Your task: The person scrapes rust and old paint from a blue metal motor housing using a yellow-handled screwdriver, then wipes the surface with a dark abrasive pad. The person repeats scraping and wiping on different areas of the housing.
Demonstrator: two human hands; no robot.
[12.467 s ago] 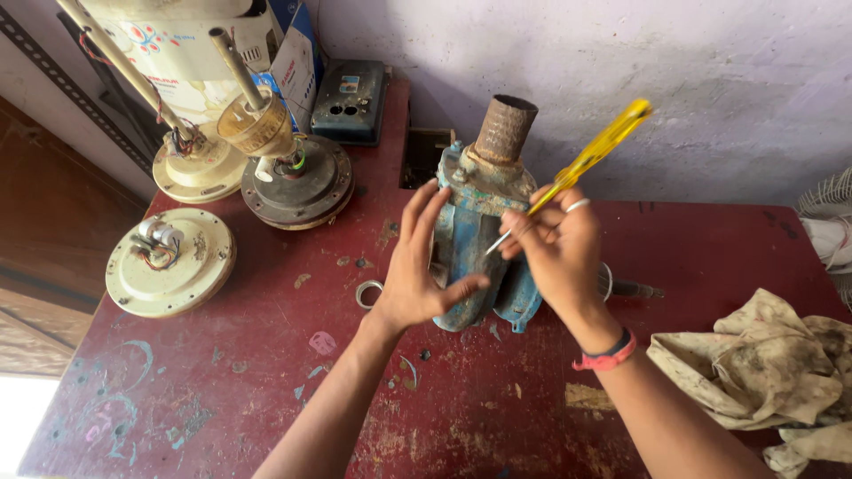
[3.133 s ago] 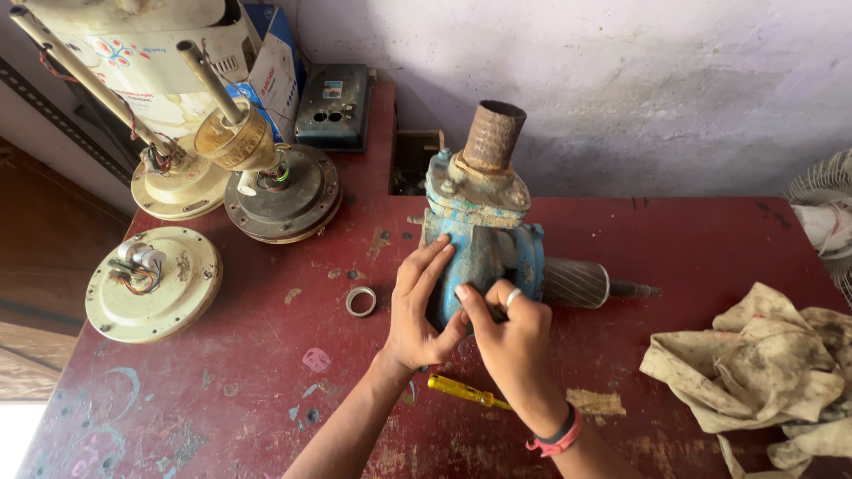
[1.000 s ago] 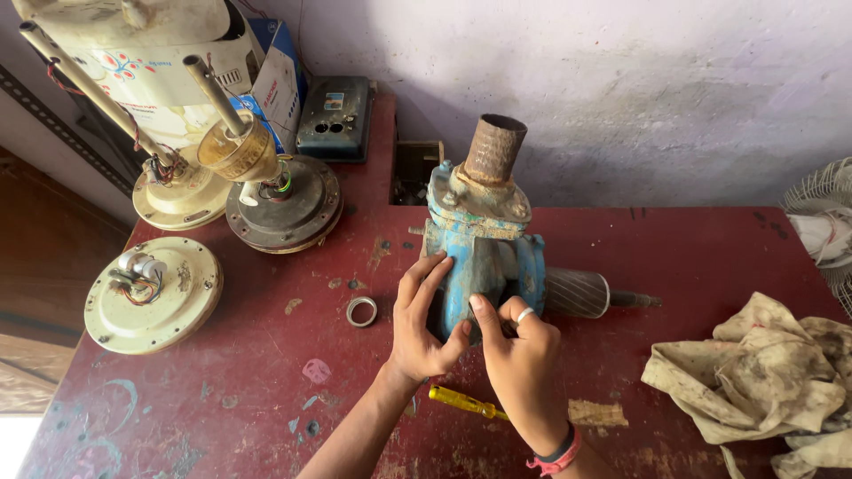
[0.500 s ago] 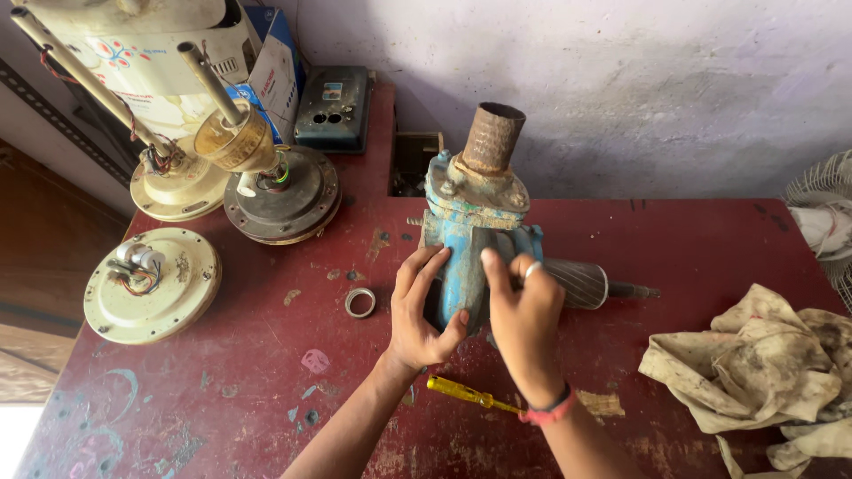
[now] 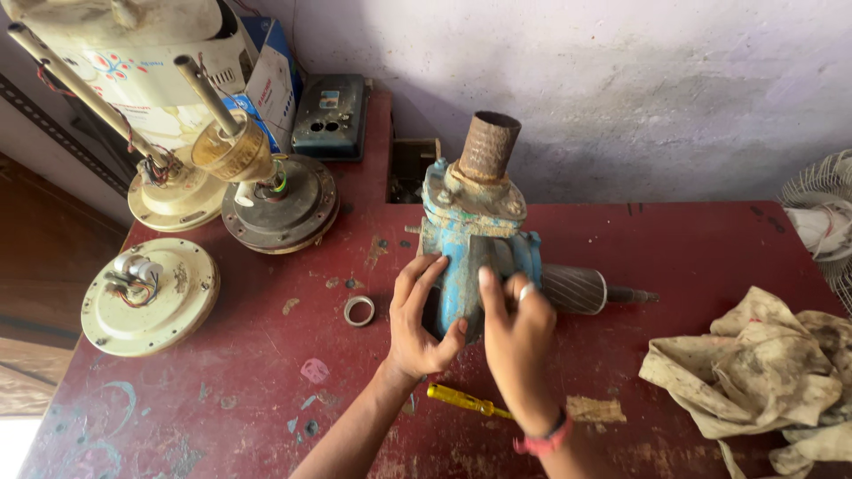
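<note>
Where the red tabletop (image 5: 710,257) meets the rear wall, near the middle of its back edge, stands item one: a blue pump housing (image 5: 470,239), upright, paint chipped and grimy, topped by a rusty pipe stub (image 5: 486,146). A ribbed rotor and shaft (image 5: 581,289) juts from its right side, lying level toward the right edge.

Head view, hands: left hand (image 5: 422,324) cupped on the housing's lower left face, fingers spread, thumb hooked beneath. Right hand (image 5: 519,333), ring on one finger and red band at the wrist, pressed to the lower front with fingers partly curled; whether it pinches a small part cannot be told.

Head view, surroundings: yellow-handled screwdriver (image 5: 466,401) flat near the front edge, just below the hands. Small metal ring (image 5: 358,310) loose left of the housing. Cream fan motor cover (image 5: 149,295) at the left edge; dark fan motor with rod (image 5: 277,200) and a cream base behind it at the back left corner. Soiled rag (image 5: 763,368) at the right edge.

Risk, as judged: the housing is tall and top-heavy; a hard push could tip it backward, and the loose ring could be knocked off.
</note>
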